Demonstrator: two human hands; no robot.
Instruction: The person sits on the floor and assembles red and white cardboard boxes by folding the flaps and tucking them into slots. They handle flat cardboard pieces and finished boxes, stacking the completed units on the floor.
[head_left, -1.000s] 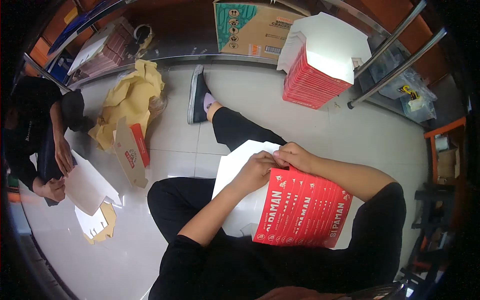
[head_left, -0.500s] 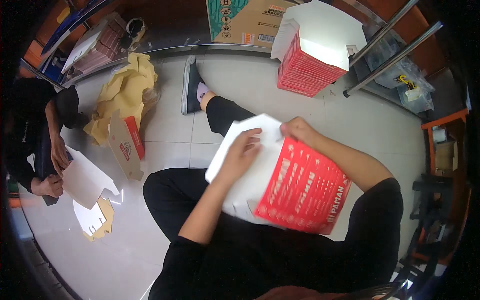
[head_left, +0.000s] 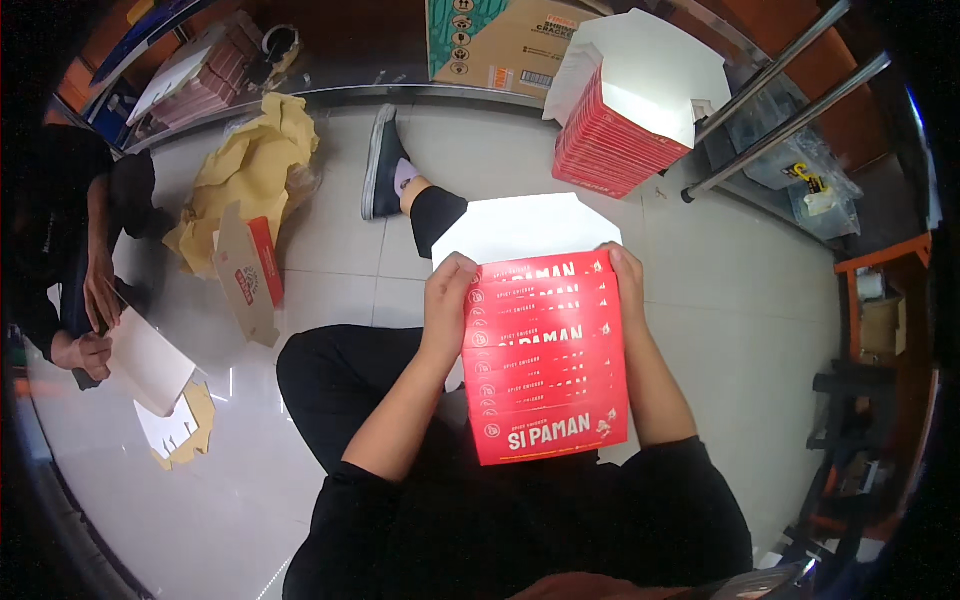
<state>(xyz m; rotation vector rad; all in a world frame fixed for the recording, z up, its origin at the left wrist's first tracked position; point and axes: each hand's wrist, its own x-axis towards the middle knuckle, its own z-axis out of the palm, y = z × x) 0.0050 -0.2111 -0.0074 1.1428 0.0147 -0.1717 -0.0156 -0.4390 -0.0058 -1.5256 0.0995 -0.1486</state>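
1. Tiled floor (head_left: 720,320) around you.
2. Your left hand (head_left: 447,288) curls tight, gripping cartons (head_left: 547,375) at upper left.
3. Your right hand (head_left: 626,280) grips their upper right.
4. Cartons red, overlapping, between your arms.

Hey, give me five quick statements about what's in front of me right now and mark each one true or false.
1. The left hand and right hand grip opposite sides of the red cartons. True.
2. The tall carton stack sits on your lap. False: the tall carton stack stands on the floor.
3. Crumpled brown paper lies left of the dark shoe. True.
4. The co-worker has nothing in hand. False: the co-worker holds a pale sheet.
5. The brown box with a green panel is right of the tall carton stack. False: the box is left of it.
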